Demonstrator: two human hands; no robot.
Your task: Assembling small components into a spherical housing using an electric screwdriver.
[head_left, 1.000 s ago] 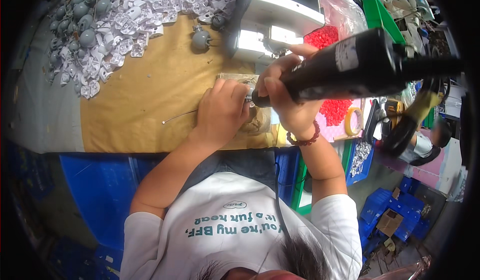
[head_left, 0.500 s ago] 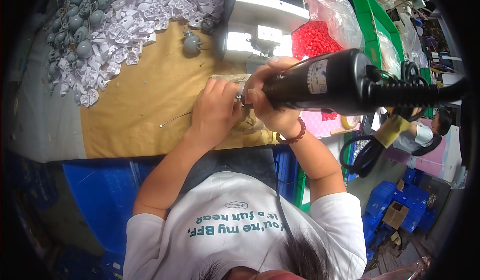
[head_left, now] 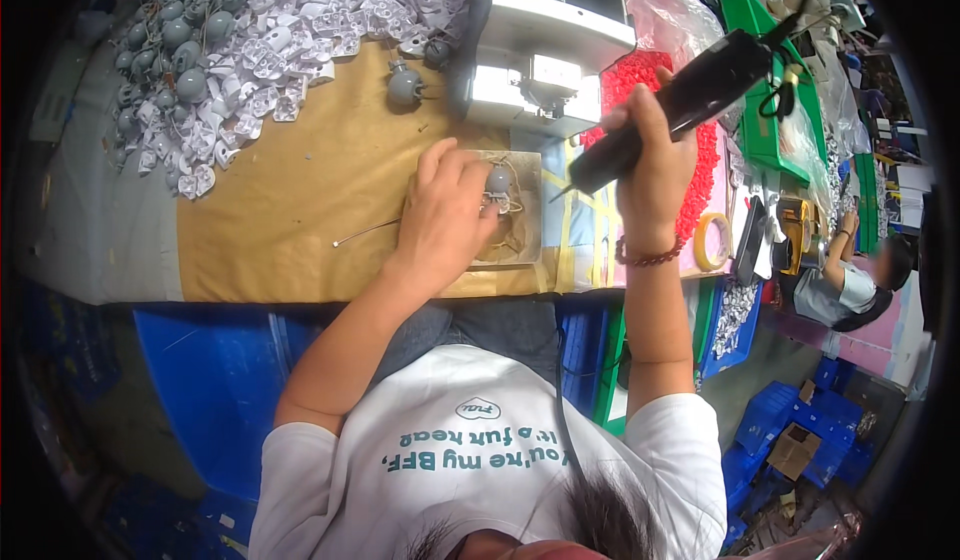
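My right hand [head_left: 658, 160] is closed around a black electric screwdriver [head_left: 690, 100], raised to the right of a small board [head_left: 525, 245]. Its thin bit [head_left: 562, 195] points down and left, apart from the board. On that board sits a grey round part [head_left: 498, 180] with pale wires beside it. My left hand [head_left: 440, 210] has its fingers bent and pressed on the left side of this part, partly hiding it. A thin wire [head_left: 365, 233] with a small pale end runs out left from under that hand.
White plastic pieces [head_left: 300, 40] and grey round parts [head_left: 185, 55] are heaped far left. One more grey round part [head_left: 405, 87] lies near a white machine [head_left: 545, 70]. Red pieces [head_left: 708, 175], yellow tape [head_left: 712, 240] and a green bin [head_left: 750, 20] stand right; another person [head_left: 850, 280] sits beyond.
My right hand and the screwdriver have moved up and right, away from the grey round part, which now shows more. My left hand stays at the board.
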